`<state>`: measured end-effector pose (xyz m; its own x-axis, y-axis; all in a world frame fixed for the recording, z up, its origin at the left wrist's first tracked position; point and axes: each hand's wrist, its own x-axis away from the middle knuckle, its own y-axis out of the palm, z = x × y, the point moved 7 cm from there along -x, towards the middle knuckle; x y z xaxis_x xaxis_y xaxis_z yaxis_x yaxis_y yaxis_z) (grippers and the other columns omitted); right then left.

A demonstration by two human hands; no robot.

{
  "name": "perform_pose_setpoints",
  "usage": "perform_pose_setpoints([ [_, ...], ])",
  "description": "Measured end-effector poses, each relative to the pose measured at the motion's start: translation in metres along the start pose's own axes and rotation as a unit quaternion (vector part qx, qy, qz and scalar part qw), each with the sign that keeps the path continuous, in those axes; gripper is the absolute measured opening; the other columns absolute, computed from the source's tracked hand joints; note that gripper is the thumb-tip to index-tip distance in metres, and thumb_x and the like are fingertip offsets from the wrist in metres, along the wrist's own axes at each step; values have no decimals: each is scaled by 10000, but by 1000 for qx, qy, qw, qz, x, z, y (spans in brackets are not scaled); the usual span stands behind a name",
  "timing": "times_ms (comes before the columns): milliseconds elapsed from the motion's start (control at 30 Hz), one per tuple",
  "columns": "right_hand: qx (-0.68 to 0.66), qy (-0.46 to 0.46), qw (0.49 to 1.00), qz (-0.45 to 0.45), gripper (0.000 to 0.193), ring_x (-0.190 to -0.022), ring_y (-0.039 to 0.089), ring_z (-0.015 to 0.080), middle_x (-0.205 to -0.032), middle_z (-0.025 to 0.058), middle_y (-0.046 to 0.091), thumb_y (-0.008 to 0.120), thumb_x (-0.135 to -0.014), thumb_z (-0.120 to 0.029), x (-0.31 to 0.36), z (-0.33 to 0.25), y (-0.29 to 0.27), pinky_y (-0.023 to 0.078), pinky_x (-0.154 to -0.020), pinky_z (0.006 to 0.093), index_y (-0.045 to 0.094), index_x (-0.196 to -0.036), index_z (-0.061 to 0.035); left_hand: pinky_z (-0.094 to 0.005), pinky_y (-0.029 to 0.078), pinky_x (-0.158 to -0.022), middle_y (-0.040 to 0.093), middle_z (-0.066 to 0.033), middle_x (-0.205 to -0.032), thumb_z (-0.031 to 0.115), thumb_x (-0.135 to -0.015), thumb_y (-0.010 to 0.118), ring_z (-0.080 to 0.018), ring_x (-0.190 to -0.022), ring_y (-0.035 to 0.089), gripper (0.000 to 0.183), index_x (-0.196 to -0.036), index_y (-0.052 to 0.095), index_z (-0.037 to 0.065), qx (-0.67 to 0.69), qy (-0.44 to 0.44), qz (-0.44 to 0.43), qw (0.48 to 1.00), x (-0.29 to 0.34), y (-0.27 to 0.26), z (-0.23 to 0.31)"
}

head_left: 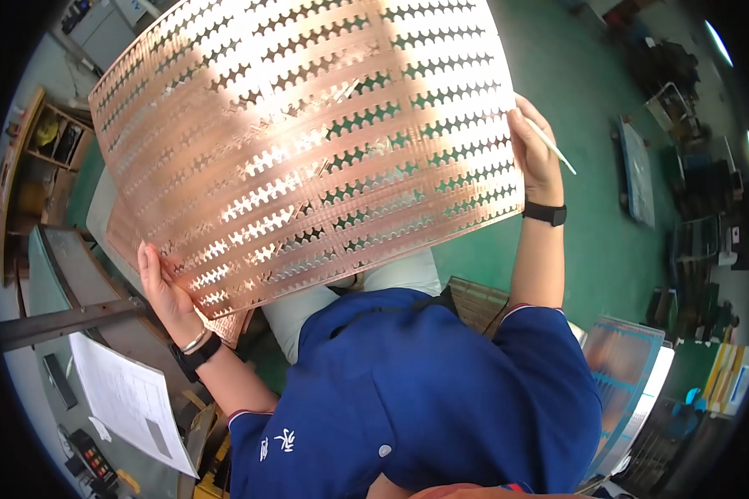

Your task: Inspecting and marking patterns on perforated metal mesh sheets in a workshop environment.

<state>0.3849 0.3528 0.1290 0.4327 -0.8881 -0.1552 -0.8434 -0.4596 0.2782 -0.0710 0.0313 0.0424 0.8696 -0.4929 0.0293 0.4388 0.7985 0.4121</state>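
A large, thin copper-coloured sheet [195,166] is held up in front of me, tilted, with bright light reflecting off its upper part. Rows of small wavy-edged cut-outs run across it, and the green floor shows through many of them. My left hand [168,291] grips its lower left corner, the fingers partly behind the sheet. At the right edge, my right hand [538,158] is closed on the sheet too. A slim white pen-like stick [558,151] also sticks out from that right hand, pointing down and to the right.
Below my left hand, a metal bar [71,324] juts in beside a printed paper [133,403]. Another copper-coloured perforated piece [231,329] lies under the sheet's lower left corner. A blue-edged panel stack [624,382] stands by my right side; a flat cart [637,170] is farther right.
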Motion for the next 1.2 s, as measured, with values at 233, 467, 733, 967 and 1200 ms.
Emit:
perform_pose_setpoints([
  [233,14,9,999,-33,404,-1008,586,152,-1126,130,596,547,-910,-184,-1,-2,2,466,-870,277,486,-1222,66,-180,471,-768,622,-2,-966,116,-915,558,-57,-891,582,212,-1115,560,46,6,4,4,1000,-1,-12,-1],
  [467,52,6,998,-35,414,-1014,583,159,-1138,119,592,542,-910,-190,0,0,-1,455,-874,276,483,-1234,62,-196,472,-797,632,-13,-979,118,-902,577,-72,-895,588,207,-1096,575,44,39,22,3,999,3,-14,4],
  [733,66,15,997,-32,411,-1041,560,160,-1129,114,593,546,-903,-187,1,6,-10,424,-907,273,492,-1233,53,-203,457,-802,639,-3,-945,113,-882,610,-78,-893,588,143,-1023,599,96,79,30,1,996,9,-12,2],
  [967,94,16,995,-13,400,-939,573,108,-1059,59,615,549,-904,-229,4,12,-16,444,-801,228,521,-1207,31,-195,446,-809,645,5,-937,113,-882,610,-68,-882,590,97,-977,607,96,106,61,-15,992,19,-1,10],
  [1200,95,17,995,2,384,-809,551,55,-952,3,618,565,-901,-255,6,10,-12,437,-691,190,547,-1178,10,-187,440,-797,643,12,-938,109,-884,605,-64,-863,586,96,-979,606,95,129,57,-18,990,20,-5,6],
])
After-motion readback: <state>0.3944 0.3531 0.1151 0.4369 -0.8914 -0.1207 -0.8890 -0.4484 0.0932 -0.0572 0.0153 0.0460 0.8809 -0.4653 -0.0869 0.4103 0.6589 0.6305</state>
